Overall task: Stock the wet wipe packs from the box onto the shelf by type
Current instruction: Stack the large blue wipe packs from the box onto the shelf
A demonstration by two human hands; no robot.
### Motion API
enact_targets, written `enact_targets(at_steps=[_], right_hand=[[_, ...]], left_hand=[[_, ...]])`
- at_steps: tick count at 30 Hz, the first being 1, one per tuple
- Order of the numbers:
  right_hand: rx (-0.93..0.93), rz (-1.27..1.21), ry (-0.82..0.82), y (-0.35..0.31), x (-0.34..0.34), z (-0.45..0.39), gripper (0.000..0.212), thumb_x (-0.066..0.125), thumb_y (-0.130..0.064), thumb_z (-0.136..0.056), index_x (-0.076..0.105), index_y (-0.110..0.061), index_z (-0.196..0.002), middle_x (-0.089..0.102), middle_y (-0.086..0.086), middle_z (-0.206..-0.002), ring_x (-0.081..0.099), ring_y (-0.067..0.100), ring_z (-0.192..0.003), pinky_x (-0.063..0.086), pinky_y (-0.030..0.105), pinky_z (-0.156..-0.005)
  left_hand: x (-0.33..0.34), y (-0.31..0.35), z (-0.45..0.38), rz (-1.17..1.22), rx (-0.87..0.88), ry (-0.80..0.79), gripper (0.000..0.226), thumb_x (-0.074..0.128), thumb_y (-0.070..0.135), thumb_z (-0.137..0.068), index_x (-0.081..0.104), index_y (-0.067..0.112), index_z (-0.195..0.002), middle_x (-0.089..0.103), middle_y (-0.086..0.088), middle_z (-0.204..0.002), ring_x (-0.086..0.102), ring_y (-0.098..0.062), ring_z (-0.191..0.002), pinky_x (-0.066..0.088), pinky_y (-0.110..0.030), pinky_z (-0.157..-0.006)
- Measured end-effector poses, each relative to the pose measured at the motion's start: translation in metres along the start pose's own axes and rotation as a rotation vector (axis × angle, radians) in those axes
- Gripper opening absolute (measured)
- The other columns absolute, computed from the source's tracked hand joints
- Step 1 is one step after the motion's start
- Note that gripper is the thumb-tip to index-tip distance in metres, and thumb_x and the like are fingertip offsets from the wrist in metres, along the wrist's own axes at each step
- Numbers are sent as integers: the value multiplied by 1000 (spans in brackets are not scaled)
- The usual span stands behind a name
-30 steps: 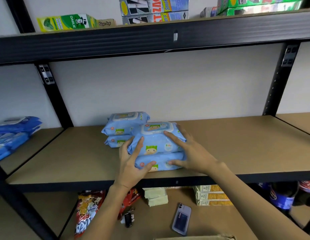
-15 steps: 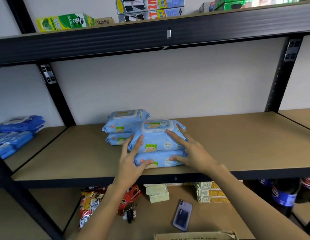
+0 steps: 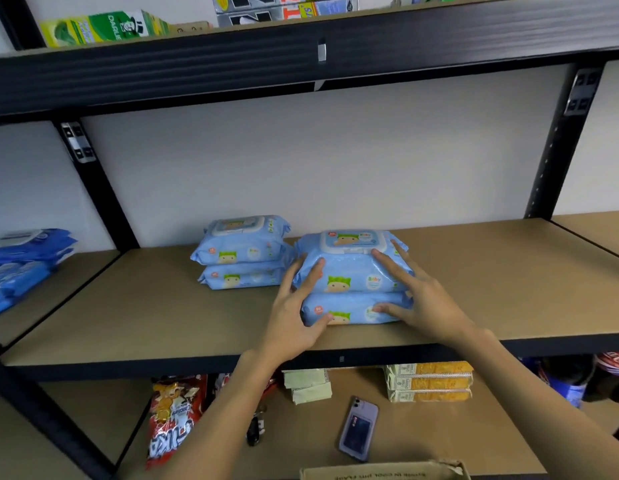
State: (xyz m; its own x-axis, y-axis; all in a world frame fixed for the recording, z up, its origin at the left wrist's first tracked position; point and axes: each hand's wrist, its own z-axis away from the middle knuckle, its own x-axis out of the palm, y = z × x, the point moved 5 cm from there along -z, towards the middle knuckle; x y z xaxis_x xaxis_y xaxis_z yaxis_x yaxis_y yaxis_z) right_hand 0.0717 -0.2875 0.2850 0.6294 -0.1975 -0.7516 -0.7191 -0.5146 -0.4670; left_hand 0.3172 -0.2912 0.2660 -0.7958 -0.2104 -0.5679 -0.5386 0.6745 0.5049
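On the shelf [image 3: 128, 317], a stack of two light-blue baby wipe packs [image 3: 242, 252] is lying just left of a second two-pack stack [image 3: 353, 277]. The left hand [image 3: 294, 313] is pressing spread, straight fingers against that second stack's left front, while the right hand [image 3: 422, 299] is resting flat-fingered on its right side. The cardboard box [image 3: 384, 471] is sitting below the shelf.

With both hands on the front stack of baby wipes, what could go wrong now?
1. The top pack sits slightly skewed on the lower pack; it may slide off when the left hand and right hand let go.
2. This stack stands near the shelf's front edge, so a push could tip it toward the phone below.
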Motion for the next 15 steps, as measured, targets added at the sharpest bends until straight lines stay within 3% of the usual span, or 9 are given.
enact_targets(at_steps=[2,5,8,10,12,15], right_hand=[[33,24,12,10,-3,-1,94,77,-43,-84,11,-66,-148,2,-18,-167,52,17,-124,46,27,-93],[57,60,23,19,-3,-6,98,77,-44,-85,5,-67,-147,11,-14,-167,45,18,-133,45,28,-94],[71,52,47,24,-3,-11,99,76,-44,-85,2,-69,-145,23,-5,-164,42,18,-134,40,23,-89],[76,53,47,25,-1,-15,98,76,-44,-86,2,-69,-145,24,-3,-163,44,19,-131,40,23,-87],[88,52,43,27,2,-21,97,75,-43,-87,3,-68,-146,25,-3,-163,47,20,-127,40,24,-84],[74,12,53,30,9,-33,97,76,-39,-87,6,-67,-147,10,-12,-167,42,19,-137,39,23,-91]], left_hand=[[9,-2,-9,-2,0,-24,86,76,18,-86,30,38,-156,19,7,-162,26,-15,-151,34,-26,-117],[18,-6,-19,4,-14,-79,89,74,17,-89,23,42,-157,14,8,-163,28,-12,-149,31,-23,-117],[22,-13,-25,22,-13,-127,91,73,19,-91,16,53,-154,10,6,-165,15,-12,-154,22,-12,-117],[22,-18,-29,-78,25,-110,88,73,26,-91,17,48,-156,10,1,-166,14,-15,-154,25,-22,-119],[18,-23,-34,-308,95,-29,85,74,36,-89,24,36,-158,15,-5,-166,25,-24,-150,31,-37,-116],[16,-30,-43,-627,130,81,87,76,47,-83,31,29,-156,28,-7,-161,38,-32,-131,40,-51,-107]])
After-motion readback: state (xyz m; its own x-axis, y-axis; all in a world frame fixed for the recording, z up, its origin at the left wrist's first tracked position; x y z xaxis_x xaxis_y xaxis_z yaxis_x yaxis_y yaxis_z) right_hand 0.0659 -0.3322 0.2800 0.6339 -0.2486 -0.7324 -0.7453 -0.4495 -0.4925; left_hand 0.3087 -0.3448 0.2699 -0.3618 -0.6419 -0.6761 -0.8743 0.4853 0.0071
